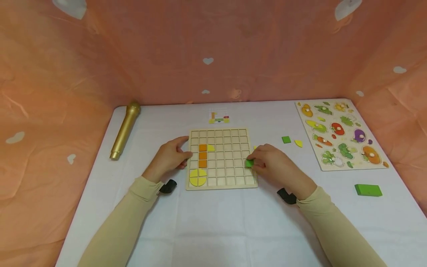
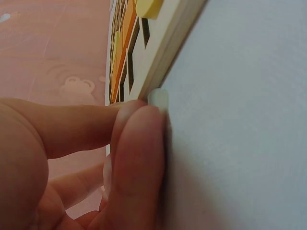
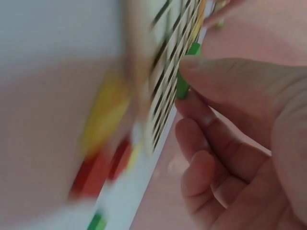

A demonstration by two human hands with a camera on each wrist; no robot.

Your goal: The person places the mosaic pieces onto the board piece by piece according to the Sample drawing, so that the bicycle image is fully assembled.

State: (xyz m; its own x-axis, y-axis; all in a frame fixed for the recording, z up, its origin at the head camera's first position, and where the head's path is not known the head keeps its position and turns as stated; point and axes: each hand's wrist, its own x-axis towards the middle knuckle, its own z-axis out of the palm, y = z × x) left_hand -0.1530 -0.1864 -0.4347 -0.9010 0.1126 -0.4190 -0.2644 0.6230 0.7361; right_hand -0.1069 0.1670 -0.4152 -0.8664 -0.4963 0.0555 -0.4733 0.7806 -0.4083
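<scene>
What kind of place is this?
Probably a staged tabletop recording spot, perhaps for play tasks: a white-covered table backed by an orange heart-print cloth, with a wooden grid board and a vegetable puzzle laid out on it.

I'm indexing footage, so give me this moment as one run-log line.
right hand: pinches green tile at right side of grid board | left hand: touches board's left edge | on board: orange squares, yellow pieces
</scene>
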